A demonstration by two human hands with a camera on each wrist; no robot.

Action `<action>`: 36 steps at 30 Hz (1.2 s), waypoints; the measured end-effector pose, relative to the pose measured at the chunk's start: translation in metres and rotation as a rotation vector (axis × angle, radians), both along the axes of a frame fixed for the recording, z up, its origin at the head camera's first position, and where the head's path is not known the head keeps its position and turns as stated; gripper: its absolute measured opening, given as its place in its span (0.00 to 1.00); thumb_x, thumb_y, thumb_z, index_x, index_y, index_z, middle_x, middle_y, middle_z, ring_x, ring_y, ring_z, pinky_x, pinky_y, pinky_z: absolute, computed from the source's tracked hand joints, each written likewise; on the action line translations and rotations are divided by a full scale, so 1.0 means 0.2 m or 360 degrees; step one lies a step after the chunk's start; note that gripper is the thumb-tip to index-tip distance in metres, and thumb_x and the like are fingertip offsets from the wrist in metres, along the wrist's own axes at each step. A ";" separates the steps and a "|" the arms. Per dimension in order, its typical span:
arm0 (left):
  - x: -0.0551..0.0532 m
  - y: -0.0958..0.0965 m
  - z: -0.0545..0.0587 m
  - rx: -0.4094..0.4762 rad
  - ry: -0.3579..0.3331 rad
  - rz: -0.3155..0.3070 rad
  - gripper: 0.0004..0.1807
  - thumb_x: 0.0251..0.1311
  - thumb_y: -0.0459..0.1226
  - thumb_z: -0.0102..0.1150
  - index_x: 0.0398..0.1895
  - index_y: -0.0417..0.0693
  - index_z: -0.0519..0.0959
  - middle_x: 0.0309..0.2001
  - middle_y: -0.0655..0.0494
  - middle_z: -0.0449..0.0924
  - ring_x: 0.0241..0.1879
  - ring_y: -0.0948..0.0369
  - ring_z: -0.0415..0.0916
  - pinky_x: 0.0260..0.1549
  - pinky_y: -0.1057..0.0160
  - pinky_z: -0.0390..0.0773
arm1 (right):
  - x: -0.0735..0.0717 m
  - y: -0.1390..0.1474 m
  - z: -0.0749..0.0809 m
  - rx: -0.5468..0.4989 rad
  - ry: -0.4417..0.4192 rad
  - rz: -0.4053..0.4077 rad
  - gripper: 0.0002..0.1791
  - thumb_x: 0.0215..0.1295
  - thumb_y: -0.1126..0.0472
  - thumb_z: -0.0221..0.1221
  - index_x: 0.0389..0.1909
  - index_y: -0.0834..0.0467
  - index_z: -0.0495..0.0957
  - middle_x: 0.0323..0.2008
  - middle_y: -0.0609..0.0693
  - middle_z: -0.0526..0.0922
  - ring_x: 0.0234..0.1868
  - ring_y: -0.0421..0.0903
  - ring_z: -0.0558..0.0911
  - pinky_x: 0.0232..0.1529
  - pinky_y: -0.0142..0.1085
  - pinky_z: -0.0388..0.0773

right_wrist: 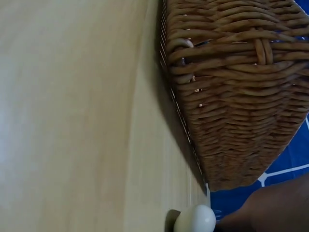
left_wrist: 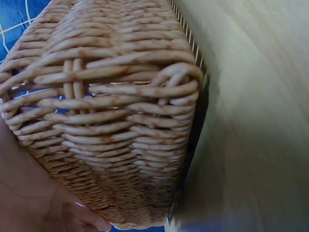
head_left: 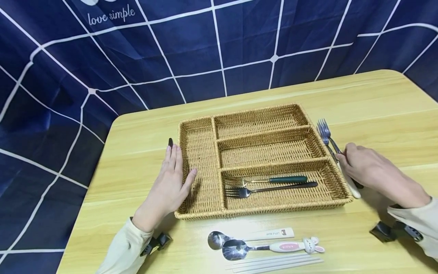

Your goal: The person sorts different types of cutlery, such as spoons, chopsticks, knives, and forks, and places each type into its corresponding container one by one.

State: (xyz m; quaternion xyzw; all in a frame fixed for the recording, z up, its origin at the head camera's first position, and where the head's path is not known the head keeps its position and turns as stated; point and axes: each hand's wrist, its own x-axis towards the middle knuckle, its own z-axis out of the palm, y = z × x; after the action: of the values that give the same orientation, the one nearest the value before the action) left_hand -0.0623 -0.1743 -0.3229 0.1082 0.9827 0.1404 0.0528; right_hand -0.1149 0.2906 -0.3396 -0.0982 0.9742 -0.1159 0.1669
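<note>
A wicker cutlery basket (head_left: 220, 179) with several compartments sits mid-table. My left hand (head_left: 167, 186) lies along its left side, fingers straight and thumb over the rim; in the left wrist view, the woven wall (left_wrist: 120, 135) is close by. To the right of the basket, my right hand (head_left: 371, 165) pinches a dark-handled fork (head_left: 324, 126), its handle mostly covered by the fingers. Beside it, against the basket wall, lies a white-handled fork (head_left: 352, 189); its rounded handle end (right_wrist: 195, 220) shows in the right wrist view. A green-handled fork (head_left: 287, 179) and a black fork (head_left: 273, 189) lie in the front compartment.
In front of the basket lie a white-handled spoon (head_left: 270, 233), a rabbit-handled spoon (head_left: 287, 247) and several white chopsticks (head_left: 280, 263). A dark tip (head_left: 170, 142) shows past my left fingertips. A blue, white-lined cloth (head_left: 198, 49) hangs behind the wooden table (head_left: 383, 102).
</note>
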 end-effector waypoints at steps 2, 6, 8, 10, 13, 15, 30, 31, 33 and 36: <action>0.00 0.00 0.00 -0.0001 0.0004 0.0002 0.43 0.74 0.53 0.34 0.73 0.29 0.35 0.74 0.35 0.27 0.74 0.43 0.25 0.71 0.45 0.41 | -0.01 0.00 0.00 0.0019 -0.0011 0.0013 0.16 0.76 0.59 0.38 0.34 0.68 0.64 0.26 0.60 0.73 0.29 0.57 0.77 0.30 0.56 0.77; 0.00 0.00 0.00 -0.0005 0.0004 -0.0001 0.43 0.74 0.53 0.34 0.73 0.29 0.35 0.74 0.35 0.27 0.74 0.43 0.25 0.71 0.45 0.41 | -0.02 0.02 0.00 0.0087 0.0013 0.0016 0.15 0.74 0.62 0.37 0.35 0.70 0.63 0.24 0.61 0.72 0.26 0.57 0.76 0.27 0.54 0.77; 0.00 0.00 0.00 -0.0008 0.0009 -0.0004 0.43 0.74 0.53 0.35 0.73 0.29 0.35 0.74 0.35 0.27 0.74 0.43 0.26 0.71 0.45 0.41 | -0.02 0.02 0.00 0.0129 0.0040 0.0014 0.15 0.73 0.62 0.39 0.34 0.71 0.64 0.25 0.62 0.72 0.27 0.59 0.76 0.27 0.55 0.76; 0.00 0.00 0.00 -0.0006 0.0010 -0.0005 0.43 0.74 0.53 0.35 0.73 0.29 0.35 0.74 0.35 0.27 0.74 0.43 0.25 0.71 0.45 0.41 | -0.02 0.02 -0.01 0.0179 0.0052 0.0012 0.15 0.73 0.61 0.41 0.35 0.71 0.64 0.26 0.63 0.72 0.28 0.61 0.76 0.27 0.56 0.76; 0.00 0.00 0.00 -0.0006 0.0010 -0.0006 0.43 0.74 0.53 0.37 0.73 0.29 0.35 0.74 0.34 0.28 0.74 0.44 0.24 0.71 0.45 0.41 | -0.02 0.02 -0.01 0.0245 0.0063 0.0017 0.16 0.73 0.60 0.42 0.38 0.72 0.65 0.29 0.66 0.73 0.31 0.64 0.76 0.29 0.57 0.74; 0.00 0.00 0.00 -0.0006 0.0007 -0.0008 0.43 0.74 0.52 0.37 0.73 0.29 0.35 0.74 0.34 0.28 0.74 0.44 0.24 0.71 0.45 0.41 | -0.02 0.02 -0.02 0.0259 0.0109 0.0015 0.16 0.73 0.60 0.41 0.37 0.72 0.65 0.28 0.65 0.73 0.30 0.64 0.75 0.28 0.57 0.74; 0.00 0.00 -0.01 -0.0012 0.0056 -0.0004 0.43 0.74 0.53 0.37 0.73 0.28 0.36 0.74 0.34 0.29 0.74 0.42 0.27 0.71 0.45 0.43 | -0.02 0.01 0.04 0.0008 0.0746 -0.0035 0.13 0.72 0.65 0.44 0.29 0.70 0.62 0.19 0.61 0.66 0.19 0.60 0.68 0.16 0.53 0.67; 0.00 -0.01 -0.01 -0.0014 0.0058 -0.0004 0.43 0.74 0.53 0.37 0.73 0.28 0.36 0.74 0.34 0.29 0.74 0.42 0.27 0.71 0.45 0.43 | -0.02 0.01 0.04 -0.0008 0.0766 -0.0038 0.12 0.72 0.65 0.45 0.29 0.70 0.62 0.19 0.61 0.66 0.19 0.59 0.68 0.16 0.52 0.66; 0.01 -0.01 -0.01 -0.0018 0.0063 -0.0008 0.43 0.74 0.52 0.36 0.73 0.28 0.36 0.74 0.33 0.29 0.74 0.42 0.27 0.71 0.45 0.42 | -0.02 0.01 0.05 -0.0046 0.0807 -0.0049 0.11 0.72 0.66 0.44 0.30 0.70 0.62 0.19 0.61 0.65 0.18 0.58 0.66 0.14 0.50 0.65; 0.01 -0.01 -0.01 -0.0019 0.0064 -0.0023 0.40 0.75 0.50 0.33 0.73 0.28 0.36 0.74 0.33 0.29 0.74 0.44 0.24 0.72 0.46 0.40 | -0.01 0.00 0.07 -0.0094 0.0835 -0.0059 0.11 0.72 0.67 0.44 0.31 0.71 0.62 0.20 0.61 0.65 0.18 0.58 0.66 0.14 0.48 0.63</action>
State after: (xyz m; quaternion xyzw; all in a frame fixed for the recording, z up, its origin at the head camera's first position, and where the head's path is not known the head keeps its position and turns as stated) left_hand -0.0611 -0.1754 -0.3242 0.1177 0.9836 0.1321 0.0348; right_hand -0.1174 0.2916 -0.3261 -0.1119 0.9819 -0.1180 -0.0967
